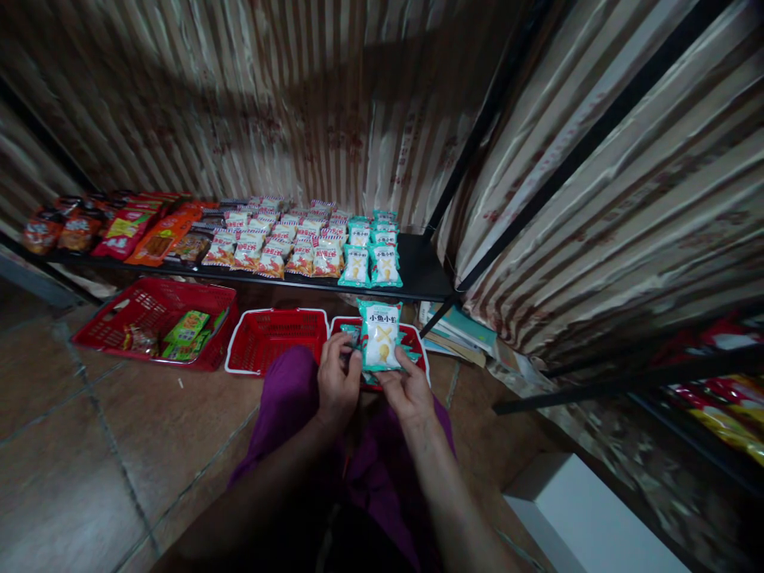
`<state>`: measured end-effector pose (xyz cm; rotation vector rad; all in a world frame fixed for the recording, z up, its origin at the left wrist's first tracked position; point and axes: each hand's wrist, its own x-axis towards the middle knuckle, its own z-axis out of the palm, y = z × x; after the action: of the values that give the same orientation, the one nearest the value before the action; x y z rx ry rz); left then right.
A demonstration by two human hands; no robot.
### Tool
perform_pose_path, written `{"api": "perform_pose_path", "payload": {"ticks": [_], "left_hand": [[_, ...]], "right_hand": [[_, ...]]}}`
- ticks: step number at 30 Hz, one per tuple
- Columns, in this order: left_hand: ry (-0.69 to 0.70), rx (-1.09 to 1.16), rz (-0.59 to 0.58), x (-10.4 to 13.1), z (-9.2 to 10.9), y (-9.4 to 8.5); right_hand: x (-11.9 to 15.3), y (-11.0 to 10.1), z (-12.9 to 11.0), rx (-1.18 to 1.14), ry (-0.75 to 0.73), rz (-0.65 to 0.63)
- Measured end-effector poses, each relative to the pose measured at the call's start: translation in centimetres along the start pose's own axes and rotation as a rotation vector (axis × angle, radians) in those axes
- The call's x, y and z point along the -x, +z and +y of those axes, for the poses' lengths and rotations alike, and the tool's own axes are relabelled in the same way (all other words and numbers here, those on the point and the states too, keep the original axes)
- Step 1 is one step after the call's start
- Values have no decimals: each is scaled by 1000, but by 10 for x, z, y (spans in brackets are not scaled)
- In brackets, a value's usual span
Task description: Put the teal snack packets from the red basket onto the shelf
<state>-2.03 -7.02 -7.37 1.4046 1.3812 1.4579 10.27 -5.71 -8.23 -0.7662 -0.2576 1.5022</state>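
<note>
My right hand grips a teal and white snack bag by its lower right side, thumb on the front, and holds it upright above a red basket with a white rim. Close to the bag's left side, my left hand has its fingers curled; what lies in them, if anything, is hidden. A teal packet shows just beyond those fingers, and I cannot tell whether they touch it. More teal bags lie in the basket. On the shelf ahead, matching teal bags stand in two columns.
Left of them on the black shelf are rows of red and white snack bags and orange packets. Two more red baskets stand on the tiled floor; the leftmost holds green packets. A white box sits at lower right.
</note>
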Motion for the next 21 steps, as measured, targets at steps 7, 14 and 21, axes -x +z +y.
{"api": "perform_pose_path", "payload": {"ticks": [7, 14, 21], "left_hand": [[-337, 272, -146, -9, -20, 6], [-413, 419, -57, -12, -13, 9], [-421, 415, 10, -15, -10, 6]], "right_hand": [[-1, -1, 5, 0, 6, 42], [9, 3, 1, 98, 55, 73], [19, 6, -5, 259, 69, 6]]}}
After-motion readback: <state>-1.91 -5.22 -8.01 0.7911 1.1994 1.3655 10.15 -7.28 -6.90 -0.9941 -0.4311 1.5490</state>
